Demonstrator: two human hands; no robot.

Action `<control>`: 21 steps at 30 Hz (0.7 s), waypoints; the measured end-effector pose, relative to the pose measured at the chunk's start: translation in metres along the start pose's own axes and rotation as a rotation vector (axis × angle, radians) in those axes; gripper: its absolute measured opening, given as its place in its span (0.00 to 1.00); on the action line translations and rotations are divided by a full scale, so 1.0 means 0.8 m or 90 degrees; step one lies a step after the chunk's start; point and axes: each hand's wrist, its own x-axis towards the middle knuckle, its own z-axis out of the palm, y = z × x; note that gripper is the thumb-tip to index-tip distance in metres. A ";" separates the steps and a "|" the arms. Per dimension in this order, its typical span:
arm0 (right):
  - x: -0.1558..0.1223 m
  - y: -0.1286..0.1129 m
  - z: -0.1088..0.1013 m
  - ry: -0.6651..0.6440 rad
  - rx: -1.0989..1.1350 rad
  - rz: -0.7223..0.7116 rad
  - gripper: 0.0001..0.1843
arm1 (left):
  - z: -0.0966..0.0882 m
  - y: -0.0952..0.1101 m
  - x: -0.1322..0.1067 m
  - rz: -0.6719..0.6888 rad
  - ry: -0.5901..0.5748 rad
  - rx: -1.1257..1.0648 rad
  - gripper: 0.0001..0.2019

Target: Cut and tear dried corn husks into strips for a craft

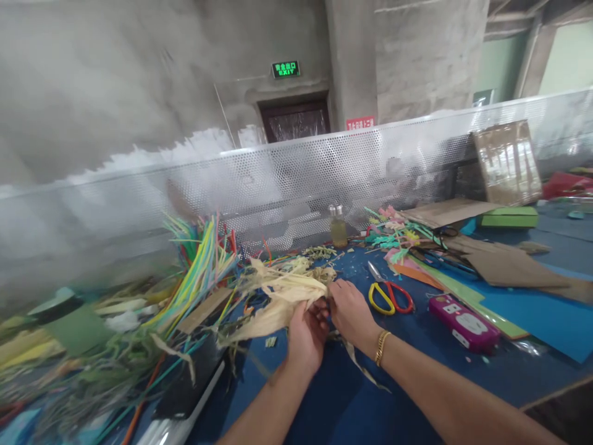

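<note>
Both my hands meet low in the middle of the head view over a blue table [338, 395]. My left hand [306, 337] is closed round the end of a bundle of pale dried corn husks [278, 300] that fans out to the left. My right hand [349, 312], with a gold bracelet on the wrist, pinches the same husk end from the right. A loose husk strip [359, 364] hangs down below the hands.
Red and yellow scissors [389, 295] lie just right of my hands, then a pink box [464, 322]. Coloured straws [199, 272] and craft scraps pile up at left. A small bottle [338, 227], paper flowers [398, 238] and cardboard [507, 266] sit before a perforated metal screen [301, 179].
</note>
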 end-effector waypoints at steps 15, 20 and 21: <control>-0.001 0.004 0.004 -0.014 0.038 -0.011 0.12 | -0.005 -0.016 -0.006 0.047 -0.020 0.097 0.07; -0.001 0.001 0.002 -0.027 0.067 -0.024 0.13 | -0.001 -0.014 -0.010 0.039 -0.009 0.053 0.08; -0.001 0.001 0.002 -0.034 0.068 -0.025 0.13 | -0.001 -0.013 -0.010 0.033 -0.014 0.044 0.09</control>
